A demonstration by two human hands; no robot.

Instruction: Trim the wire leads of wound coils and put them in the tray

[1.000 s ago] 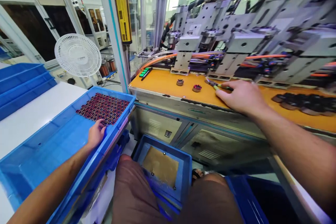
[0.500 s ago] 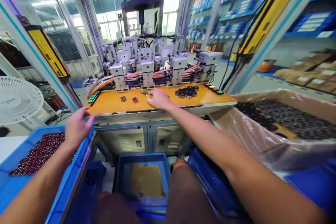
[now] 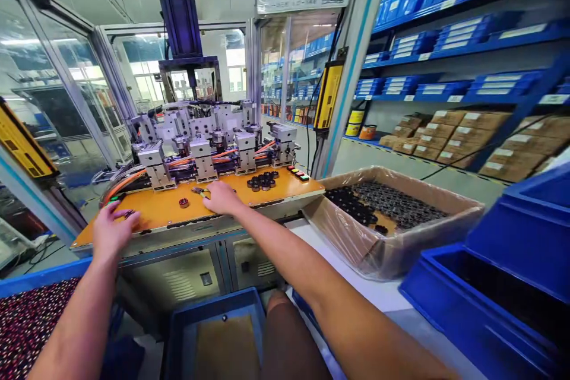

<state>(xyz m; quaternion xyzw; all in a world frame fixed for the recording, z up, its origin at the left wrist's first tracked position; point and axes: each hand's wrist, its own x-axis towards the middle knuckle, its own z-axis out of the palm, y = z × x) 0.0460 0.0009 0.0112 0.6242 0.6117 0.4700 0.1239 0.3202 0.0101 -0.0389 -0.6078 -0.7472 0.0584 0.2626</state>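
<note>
My left hand point(image 3: 111, 230) is over the left end of the orange work surface point(image 3: 151, 202), thumb and fingers closing round a small dark round part point(image 3: 129, 214). Another small round part, reddish on top point(image 3: 184, 203), stands on the surface between my hands. My right hand point(image 3: 221, 198) is closed on a pliers-like tool with yellow handles point(image 3: 202, 192), its tip pointing left. Right of that hand lies a cluster of black round parts point(image 3: 262, 180).
Behind the surface stands a machine with metal blocks point(image 3: 202, 157) and orange tubes. A lined carton of black parts point(image 3: 396, 243) is at the right, near blue bins point(image 3: 445, 285). A blue tray of reddish parts point(image 3: 40, 282) is lower left; another tray point(image 3: 178, 332) sits below.
The view has swung right. My left hand has moved from above the blue tray to the orange surface and taken one of the two small round parts. My right hand still grips the tool.
</note>
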